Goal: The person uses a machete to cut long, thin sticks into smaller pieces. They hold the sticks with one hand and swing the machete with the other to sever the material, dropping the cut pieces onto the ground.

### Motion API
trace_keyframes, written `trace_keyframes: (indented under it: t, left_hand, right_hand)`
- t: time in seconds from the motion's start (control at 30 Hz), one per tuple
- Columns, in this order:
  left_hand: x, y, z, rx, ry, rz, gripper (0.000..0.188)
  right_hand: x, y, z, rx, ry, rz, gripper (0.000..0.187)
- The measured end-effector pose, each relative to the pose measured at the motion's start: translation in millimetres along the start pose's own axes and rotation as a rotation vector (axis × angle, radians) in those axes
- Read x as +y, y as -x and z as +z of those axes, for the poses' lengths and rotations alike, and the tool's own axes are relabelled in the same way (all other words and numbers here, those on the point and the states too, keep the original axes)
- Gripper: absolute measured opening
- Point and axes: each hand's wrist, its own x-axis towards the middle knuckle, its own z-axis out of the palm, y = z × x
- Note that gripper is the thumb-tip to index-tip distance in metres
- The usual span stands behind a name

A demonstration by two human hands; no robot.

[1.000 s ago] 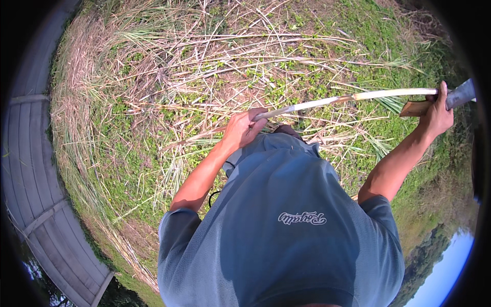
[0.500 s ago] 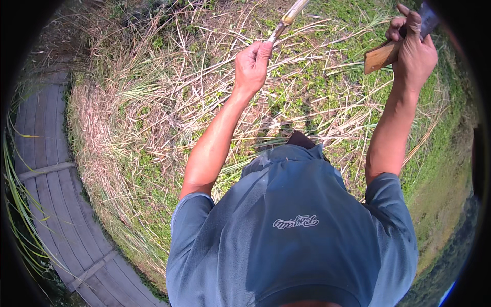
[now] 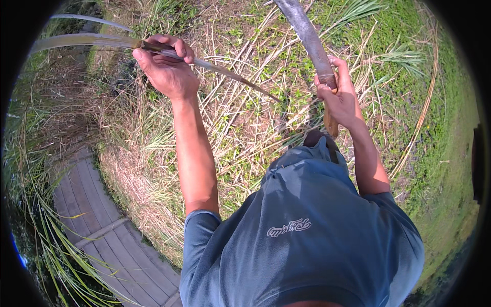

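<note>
My left hand (image 3: 173, 74), raised at the upper left, is closed round a long cane stalk (image 3: 227, 74). One end of the stalk runs out past the left rim of the view; the other tapers to a thin brown tip over the ground. On the right, my right hand (image 3: 343, 102) grips a machete by its wooden handle (image 3: 330, 123). The machete's long grey, slightly curved blade (image 3: 306, 33) points up and away, beyond the top edge. The blade and the stalk are apart.
Dry cut stalks (image 3: 204, 123) and green weeds cover the ground ahead. A grey plank walkway (image 3: 94, 204) curves along the left, with long grass blades (image 3: 48, 230) hanging over it. Green grass (image 3: 440, 169) slopes off to the right.
My left hand has swung left with the stalk, which now lies across the view. My right hand has come down and inward, and the machete's blade now shows at length.
</note>
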Motion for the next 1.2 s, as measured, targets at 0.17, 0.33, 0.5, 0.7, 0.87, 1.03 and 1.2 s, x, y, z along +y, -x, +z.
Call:
trace_keyframes:
  t: [0.17,0.33,0.5,0.7,0.87,1.03,1.2]
  left_hand:
    - [-24.3,-7.2,39.0,0.1,-0.184,0.157,0.059]
    - [-23.2,4.8,35.1,0.44,-0.359,0.329,0.056]
    - [-18.7,40.0,59.5,0.398,-0.413,0.307,0.058]
    - [-21.9,68.3,86.8,0.205,-0.219,0.254,0.061]
    - [-28.6,81.2,104.1,0.21,-0.26,0.271,0.063]
    - [-15.0,90.0,97.8,0.31,-0.314,0.248,0.064]
    - [-1.2,103.3,83.8,0.169,-0.208,0.147,0.07]
  right_hand:
    - [44.4,12.3,-18.6,-0.156,0.177,0.017,0.056]
    - [41.3,14.9,-20.7,-0.294,0.386,-0.082,0.059]
    - [42.8,6.4,-19.2,-0.52,0.66,-0.163,0.069]
    - [82.5,-2.1,-43.6,-0.677,0.71,-0.092,0.067]
    - [105.3,-13.6,-68.7,-0.648,0.564,-0.082,0.07]
    - [62.6,-13.7,-70.2,-0.882,0.627,-0.024,0.075]
    - [163.3,-23.2,-76.8,-0.825,0.766,0.099,0.064]
